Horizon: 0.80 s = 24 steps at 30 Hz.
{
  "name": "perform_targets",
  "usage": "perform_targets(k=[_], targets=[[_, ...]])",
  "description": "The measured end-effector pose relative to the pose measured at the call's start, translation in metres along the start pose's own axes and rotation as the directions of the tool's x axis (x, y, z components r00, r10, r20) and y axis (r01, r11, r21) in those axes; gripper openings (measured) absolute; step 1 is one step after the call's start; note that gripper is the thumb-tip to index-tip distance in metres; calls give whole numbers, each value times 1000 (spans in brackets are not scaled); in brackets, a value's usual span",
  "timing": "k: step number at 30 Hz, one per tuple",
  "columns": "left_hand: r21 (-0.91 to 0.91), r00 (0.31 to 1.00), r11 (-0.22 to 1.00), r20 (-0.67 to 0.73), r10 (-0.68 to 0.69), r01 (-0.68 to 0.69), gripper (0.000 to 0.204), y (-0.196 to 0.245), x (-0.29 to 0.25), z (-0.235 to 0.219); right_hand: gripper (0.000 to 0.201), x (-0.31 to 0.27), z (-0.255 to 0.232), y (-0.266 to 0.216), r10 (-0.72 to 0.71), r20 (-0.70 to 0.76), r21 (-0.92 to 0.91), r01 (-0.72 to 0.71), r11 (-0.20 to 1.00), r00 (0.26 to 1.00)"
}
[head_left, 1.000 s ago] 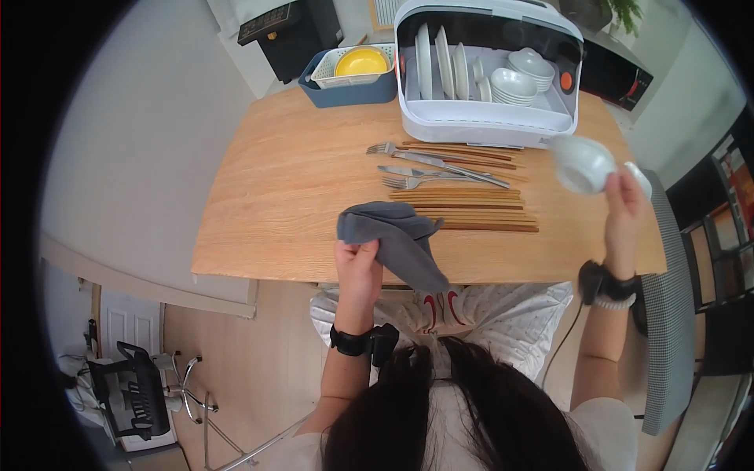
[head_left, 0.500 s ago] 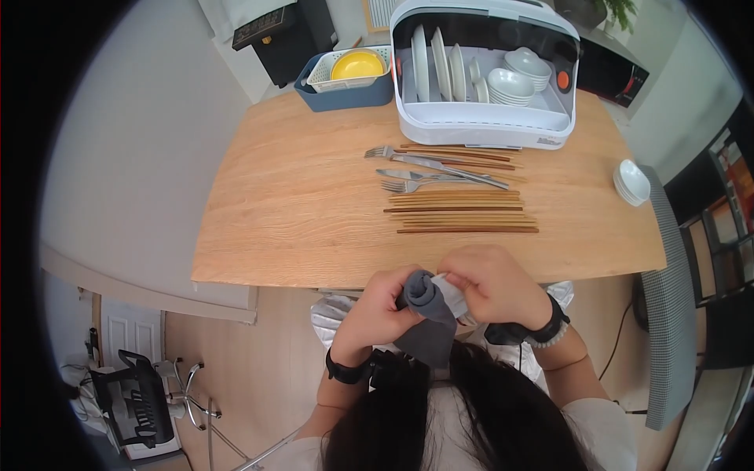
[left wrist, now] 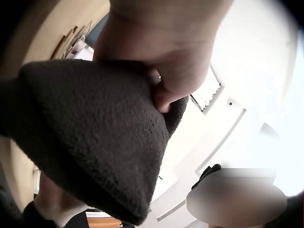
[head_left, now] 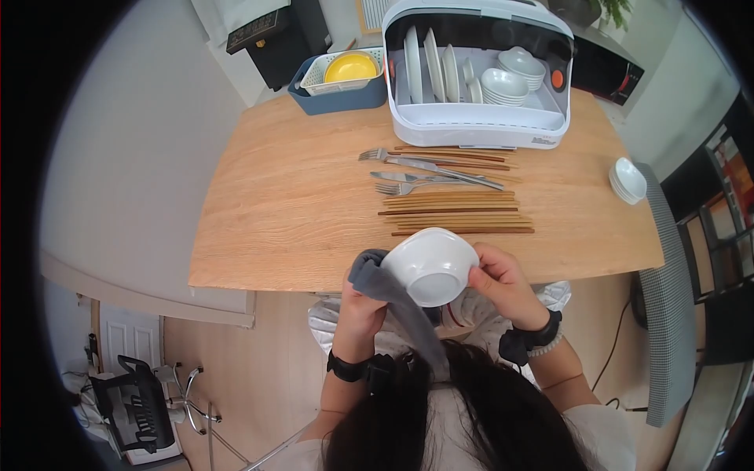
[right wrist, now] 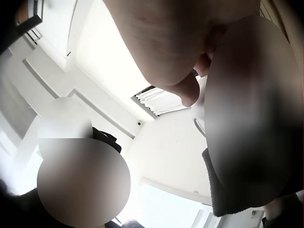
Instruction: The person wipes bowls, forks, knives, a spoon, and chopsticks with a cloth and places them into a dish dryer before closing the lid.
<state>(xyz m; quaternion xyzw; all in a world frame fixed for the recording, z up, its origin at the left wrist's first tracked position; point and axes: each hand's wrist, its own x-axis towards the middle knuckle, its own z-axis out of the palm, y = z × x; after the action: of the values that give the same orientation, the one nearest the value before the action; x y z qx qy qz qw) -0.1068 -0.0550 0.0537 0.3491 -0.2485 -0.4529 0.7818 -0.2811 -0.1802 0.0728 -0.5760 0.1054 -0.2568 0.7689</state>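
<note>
A white bowl (head_left: pixel 433 267) is held tilted over the table's front edge, its base facing the head camera. The right hand (head_left: pixel 506 286) pinches its right rim with thumb and fingers. On the bowl's left side, the left hand (head_left: pixel 363 308) grips a dark grey cloth (head_left: pixel 404 310), which touches the bowl and hangs down. In the left wrist view the cloth (left wrist: pixel 99 128) covers much of the picture, with the left hand (left wrist: pixel 166 47) holding its upper part. The right hand (right wrist: pixel 166 47) fills the top of the right wrist view; what it holds is blurred there.
Chopsticks (head_left: pixel 455 202), forks and knives (head_left: pixel 440 169) lie on the wooden table (head_left: pixel 267 204). Behind them stands a white dish cabinet (head_left: pixel 479 125) with plates and bowls. A blue basin (head_left: pixel 338 102) is at back left, small stacked white bowls (head_left: pixel 627 181) at the right edge.
The right hand brought a white bowl from the table's right side to the cloth. Since half a second ago, both hands have moved slightly apart and the bowl has come up into clear view.
</note>
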Motion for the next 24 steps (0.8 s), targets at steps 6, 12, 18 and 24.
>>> perform_targets(k=[6, 12, 18, 24], targets=[[284, 975, 958, 204, -91, 30, 34, 10, -1, 10, 17, 6, -18, -17, 9, 123, -103, 4, 995, 992], [554, 892, 829, 331, -307, 79, 25, 12, 8, 14, 11, 22, -7, -41, 47, 408, -810, 337, 481, 912], [429, 925, 898, 294, -241, 97, 23, 12, 8, 7, 18, 16, 7, -39, 35, 50, -597, 2, 802, 998], [11, 1000, 1000, 12, -4, 4, 37, -5, 1, 3, 28, -1, 9, -10, -77, -12, -240, 72, 968, 997]])
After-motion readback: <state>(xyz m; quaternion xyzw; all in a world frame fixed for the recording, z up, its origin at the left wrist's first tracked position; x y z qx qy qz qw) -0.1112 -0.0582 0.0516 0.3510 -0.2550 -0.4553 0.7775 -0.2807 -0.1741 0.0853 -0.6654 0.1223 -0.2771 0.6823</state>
